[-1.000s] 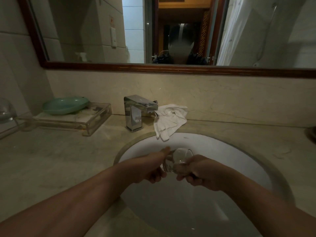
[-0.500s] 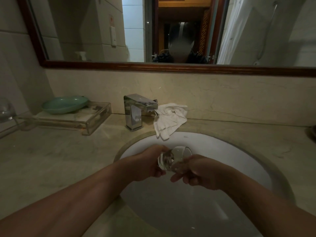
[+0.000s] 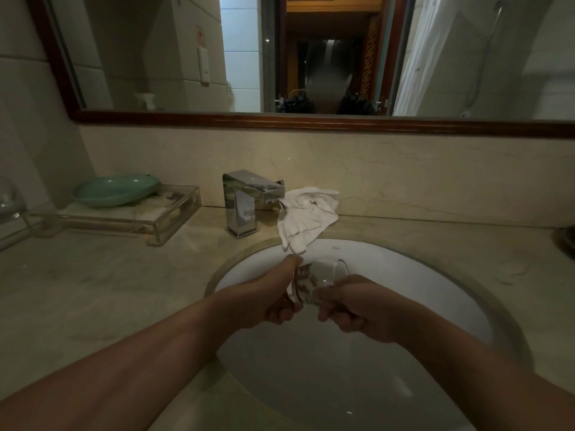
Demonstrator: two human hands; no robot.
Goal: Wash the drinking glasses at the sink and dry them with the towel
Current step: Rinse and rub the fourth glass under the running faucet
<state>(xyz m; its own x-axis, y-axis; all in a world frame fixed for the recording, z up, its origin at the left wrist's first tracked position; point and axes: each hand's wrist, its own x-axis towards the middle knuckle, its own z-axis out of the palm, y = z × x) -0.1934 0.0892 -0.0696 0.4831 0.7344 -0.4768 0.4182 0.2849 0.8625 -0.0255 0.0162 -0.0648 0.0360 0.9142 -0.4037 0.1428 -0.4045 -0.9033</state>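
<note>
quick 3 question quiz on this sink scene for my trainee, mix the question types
1. True or false: the left hand and right hand both hold the glass over the sink.
2. The towel lies: A on the mirror frame; B beside the faucet; C over a forearm.
3. Fill in: the green dish sits on a clear ___.
Key: 1 true; 2 B; 3 tray.

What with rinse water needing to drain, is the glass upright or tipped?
Tipped: the glass lies on its side over the sink, base in the left hand, open rim toward the right hand.
</note>
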